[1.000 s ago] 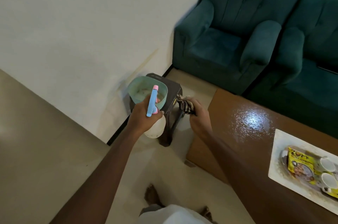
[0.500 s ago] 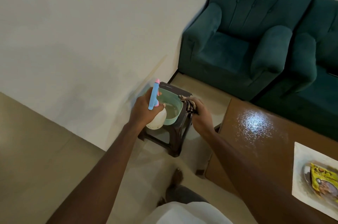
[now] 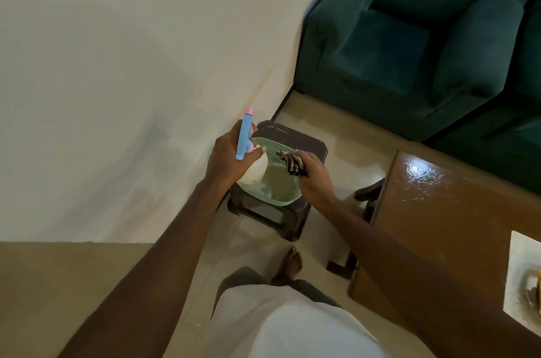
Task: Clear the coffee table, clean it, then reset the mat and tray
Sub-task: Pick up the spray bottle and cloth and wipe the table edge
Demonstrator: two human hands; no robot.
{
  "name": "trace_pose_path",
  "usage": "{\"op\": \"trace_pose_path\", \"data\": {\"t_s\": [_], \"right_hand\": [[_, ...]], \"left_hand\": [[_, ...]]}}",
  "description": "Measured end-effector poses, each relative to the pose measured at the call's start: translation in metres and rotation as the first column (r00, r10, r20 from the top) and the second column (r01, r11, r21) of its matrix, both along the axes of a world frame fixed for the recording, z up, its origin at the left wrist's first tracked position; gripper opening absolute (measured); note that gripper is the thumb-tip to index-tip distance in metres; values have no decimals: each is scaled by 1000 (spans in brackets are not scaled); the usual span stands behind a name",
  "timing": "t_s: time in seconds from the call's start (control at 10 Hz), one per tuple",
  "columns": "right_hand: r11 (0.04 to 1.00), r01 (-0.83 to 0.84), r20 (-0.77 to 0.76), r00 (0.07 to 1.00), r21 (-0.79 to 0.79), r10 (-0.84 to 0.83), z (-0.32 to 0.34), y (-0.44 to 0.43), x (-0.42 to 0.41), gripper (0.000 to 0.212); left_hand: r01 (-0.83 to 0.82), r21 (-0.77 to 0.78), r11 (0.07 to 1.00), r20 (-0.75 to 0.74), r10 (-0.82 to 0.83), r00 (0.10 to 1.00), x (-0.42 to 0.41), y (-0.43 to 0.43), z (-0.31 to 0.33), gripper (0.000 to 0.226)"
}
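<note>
My left hand (image 3: 227, 157) grips a spray bottle (image 3: 254, 171) with a white round body and a blue and pink head, held over the left rim of a pale green basin (image 3: 278, 191). My right hand (image 3: 314, 174) is closed on a striped cloth (image 3: 292, 163) above the basin's middle. The basin rests on a dark plastic stool (image 3: 295, 138) by the wall. The brown glossy coffee table (image 3: 433, 211) lies to the right, with a white mat (image 3: 522, 258) and the edge of a tray (image 3: 534, 291) at the frame's right border.
A teal armchair (image 3: 409, 35) stands behind the stool and a second one (image 3: 521, 129) behind the table. The white wall runs along the left. My bare foot (image 3: 289, 262) is on the floor just before the stool.
I have stepped closer to the stool. Both hands came down over the basin, the spray bottle at its left rim, the cloth above its middle. Most of the mat and tray left the view.
</note>
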State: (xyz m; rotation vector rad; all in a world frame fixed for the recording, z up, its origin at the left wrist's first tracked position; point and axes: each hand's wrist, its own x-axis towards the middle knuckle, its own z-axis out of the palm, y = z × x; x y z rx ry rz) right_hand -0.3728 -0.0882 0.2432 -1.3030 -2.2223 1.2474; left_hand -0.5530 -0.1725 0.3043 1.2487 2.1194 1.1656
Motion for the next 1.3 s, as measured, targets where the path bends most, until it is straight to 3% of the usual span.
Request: {"op": "trace_pose_path", "data": {"t_s": [0.2,0.4,0.6,0.8,0.9,1.0,1.1,1.3], "right_hand": [[997,33,77,997,-65,-28,-36,15,-31,45],[974,123,156,983,-192,-94,-86,27,-61,42],[952,147,254,964,-270,-76,-146,39,-81,49],[995,102,434,896,19,-100,-185,43,-89,53],[990,-112,585,798,-88,142,-199,38,-84,68],[948,-172,626,717,-268,307,-207,32,-79,81],[952,-152,623,726,-265,290,-200,33,-79,81],[992,1,578,813,-125,72,-175,41,-72,60]], "left_hand": [[68,-9,998,-62,-68,996,-32,29,-50,39],[176,-176,968,27,-174,984,-63,50,-110,57],[268,-170,948,95,-255,962,-79,73,-151,51],[334,-150,931,99,-322,942,-88,88,-186,53],[351,-163,922,104,-338,935,-88,90,-194,54],[354,-131,926,105,-342,934,-89,88,-201,51],[387,-158,909,131,-369,920,-89,84,-205,49],[402,-268,876,218,-351,911,-93,77,-208,62]]}}
